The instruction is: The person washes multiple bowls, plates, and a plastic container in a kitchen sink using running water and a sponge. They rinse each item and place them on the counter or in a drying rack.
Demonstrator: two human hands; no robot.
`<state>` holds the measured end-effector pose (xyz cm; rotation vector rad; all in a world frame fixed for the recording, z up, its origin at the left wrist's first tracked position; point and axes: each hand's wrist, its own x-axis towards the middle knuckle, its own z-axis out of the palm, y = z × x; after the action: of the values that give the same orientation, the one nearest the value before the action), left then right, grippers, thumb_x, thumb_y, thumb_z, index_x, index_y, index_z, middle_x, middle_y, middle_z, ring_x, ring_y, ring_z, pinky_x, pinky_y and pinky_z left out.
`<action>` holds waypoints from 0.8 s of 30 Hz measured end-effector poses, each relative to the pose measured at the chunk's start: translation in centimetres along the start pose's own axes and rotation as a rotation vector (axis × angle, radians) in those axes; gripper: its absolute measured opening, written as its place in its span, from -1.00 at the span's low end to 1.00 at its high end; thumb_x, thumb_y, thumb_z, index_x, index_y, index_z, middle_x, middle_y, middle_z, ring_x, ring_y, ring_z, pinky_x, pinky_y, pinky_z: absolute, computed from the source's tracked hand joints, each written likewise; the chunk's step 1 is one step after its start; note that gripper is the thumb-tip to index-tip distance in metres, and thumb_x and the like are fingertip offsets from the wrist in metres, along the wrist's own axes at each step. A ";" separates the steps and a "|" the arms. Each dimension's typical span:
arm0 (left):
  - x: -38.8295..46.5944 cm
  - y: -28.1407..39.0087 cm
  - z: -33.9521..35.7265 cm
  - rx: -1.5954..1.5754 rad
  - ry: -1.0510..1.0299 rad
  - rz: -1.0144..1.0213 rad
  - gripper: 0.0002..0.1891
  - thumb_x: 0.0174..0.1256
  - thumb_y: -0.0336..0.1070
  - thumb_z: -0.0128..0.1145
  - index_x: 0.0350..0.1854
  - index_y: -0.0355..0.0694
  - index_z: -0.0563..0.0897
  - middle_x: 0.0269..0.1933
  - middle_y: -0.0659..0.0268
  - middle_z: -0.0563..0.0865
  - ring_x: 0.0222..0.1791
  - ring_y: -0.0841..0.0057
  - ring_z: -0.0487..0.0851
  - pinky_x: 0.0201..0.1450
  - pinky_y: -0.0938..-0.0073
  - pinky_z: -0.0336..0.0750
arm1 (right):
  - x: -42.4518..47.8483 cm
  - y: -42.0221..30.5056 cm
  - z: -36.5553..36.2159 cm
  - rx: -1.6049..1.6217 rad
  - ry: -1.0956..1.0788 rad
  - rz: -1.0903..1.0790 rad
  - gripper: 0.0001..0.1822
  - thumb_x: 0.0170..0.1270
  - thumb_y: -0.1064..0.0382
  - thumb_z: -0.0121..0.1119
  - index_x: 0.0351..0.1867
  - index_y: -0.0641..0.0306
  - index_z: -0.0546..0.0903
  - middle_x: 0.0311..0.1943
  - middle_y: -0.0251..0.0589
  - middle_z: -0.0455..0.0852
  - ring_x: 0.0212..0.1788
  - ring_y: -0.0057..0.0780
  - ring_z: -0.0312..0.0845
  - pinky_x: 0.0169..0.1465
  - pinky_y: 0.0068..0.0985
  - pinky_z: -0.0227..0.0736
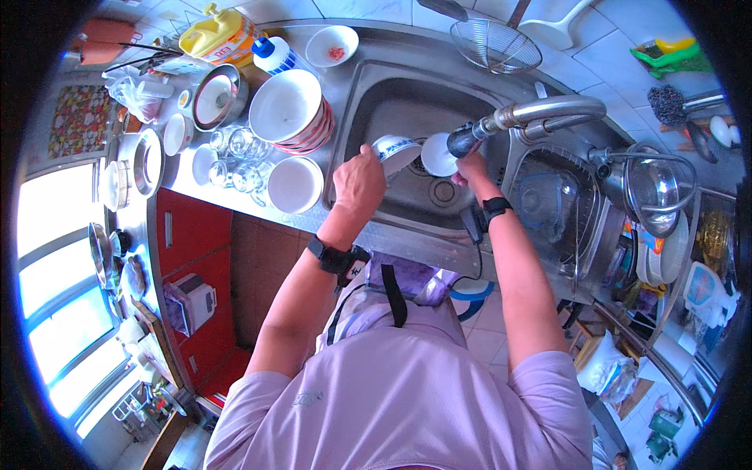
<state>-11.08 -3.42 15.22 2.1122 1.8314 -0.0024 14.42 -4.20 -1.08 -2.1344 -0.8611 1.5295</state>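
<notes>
Over the left part of a stainless steel sink basin [405, 111], my left hand [359, 181] grips a white bowl with a blue pattern [397, 154], tilted to the right. My right hand [472, 170] holds a second white bowl [437, 155] by its lower right rim, close under the dark head of the faucet [461, 141]. The two bowls are side by side, their rims almost meeting. Part of my right hand's fingers is hidden behind the bowl and faucet head. Whether water is running I cannot tell.
Left of the basin stand stacked large bowls [286, 106], a white bowl [295, 184] and several glasses [241, 167]. A small bowl with red bits [332, 47] sits behind. To the right, a smaller basin [546, 205] holds a wire rack. A wire strainer [496, 47] hangs on the wall.
</notes>
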 end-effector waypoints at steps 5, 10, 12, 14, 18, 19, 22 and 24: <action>-1.1 -2.6 -1.7 -0.059 -0.008 -0.045 -0.78 0.34 -0.20 -0.07 -0.25 -0.28 0.49 -0.34 -0.07 0.70 -0.27 -0.09 0.67 -0.22 -0.04 0.52 | -1.3 -0.3 2.3 0.349 -0.110 0.068 -0.83 0.29 0.28 0.04 -0.22 0.36 0.51 -0.59 -0.01 0.67 -0.69 -0.41 0.59 -0.72 -0.57 0.41; -1.9 -7.2 -5.2 -0.270 -0.275 -0.105 -0.69 0.36 -0.18 -0.05 -0.34 -0.37 0.57 -0.49 0.03 0.71 -0.56 0.23 0.71 -0.43 0.29 0.59 | -0.6 2.7 -0.8 0.434 -0.104 0.239 -0.79 0.34 0.24 0.06 -0.09 0.29 0.51 -0.45 -0.12 0.68 -0.60 -0.45 0.58 -0.63 -0.63 0.42; -3.2 -7.6 -6.1 -0.614 -0.235 -0.272 -0.54 0.42 -0.13 -0.11 -0.47 -0.46 0.60 -0.70 0.14 0.61 -0.75 0.40 0.60 -0.63 0.39 0.50 | -0.8 1.4 -0.5 0.523 -0.133 0.183 -0.81 0.34 0.24 0.08 -0.13 0.30 0.52 -0.44 -0.12 0.68 -0.58 -0.44 0.59 -0.60 -0.61 0.45; -3.6 -9.5 -6.6 -0.659 -0.272 -0.303 -0.48 0.45 -0.08 -0.15 -0.50 -0.47 0.62 -0.74 0.23 0.57 -0.79 0.53 0.54 -0.70 0.50 0.42 | -1.5 0.0 0.4 0.566 -0.186 0.164 -0.84 0.32 0.26 0.11 -0.20 0.32 0.54 -0.43 -0.12 0.69 -0.52 -0.41 0.63 -0.53 -0.57 0.51; -5.1 -10.9 -7.2 -0.633 -0.275 -0.331 -0.47 0.45 -0.08 -0.16 -0.50 -0.49 0.61 -0.73 0.24 0.57 -0.78 0.55 0.53 -0.71 0.52 0.41 | -4.1 0.0 1.0 0.364 -0.209 0.222 -0.83 0.24 0.37 0.09 -0.14 0.31 0.55 -0.43 -0.11 0.69 -0.50 -0.37 0.68 -0.60 -0.54 0.53; -5.5 -10.6 -7.6 -0.633 -0.270 -0.316 -0.47 0.45 -0.09 -0.16 -0.51 -0.49 0.60 -0.73 0.24 0.57 -0.78 0.56 0.53 -0.71 0.52 0.41 | -4.1 0.4 0.8 0.288 -0.123 0.148 -0.82 0.22 0.38 0.09 -0.14 0.30 0.55 -0.43 -0.11 0.69 -0.50 -0.39 0.68 -0.60 -0.54 0.53; -5.7 -10.5 -7.4 -0.632 -0.281 -0.285 -0.48 0.45 -0.09 -0.16 -0.49 -0.49 0.60 -0.72 0.25 0.57 -0.76 0.56 0.53 -0.70 0.52 0.41 | -5.1 0.2 0.5 0.145 0.105 -0.115 -0.76 0.14 0.38 0.11 -0.12 0.29 0.56 -0.40 0.01 0.71 -0.51 -0.26 0.70 -0.56 -0.34 0.57; -5.4 -10.2 -7.0 -0.624 -0.285 -0.268 -0.49 0.46 -0.10 -0.16 -0.47 -0.49 0.60 -0.71 0.26 0.58 -0.76 0.56 0.54 -0.69 0.53 0.42 | -4.5 0.2 0.9 -0.202 0.321 -0.388 -0.72 0.13 0.35 0.09 -0.09 0.29 0.53 -0.36 0.10 0.71 -0.44 -0.07 0.69 -0.42 -0.21 0.58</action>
<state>-23.37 -5.70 20.42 1.3605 1.6508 0.1702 12.58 -7.38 1.70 -2.1070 -1.2602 0.9133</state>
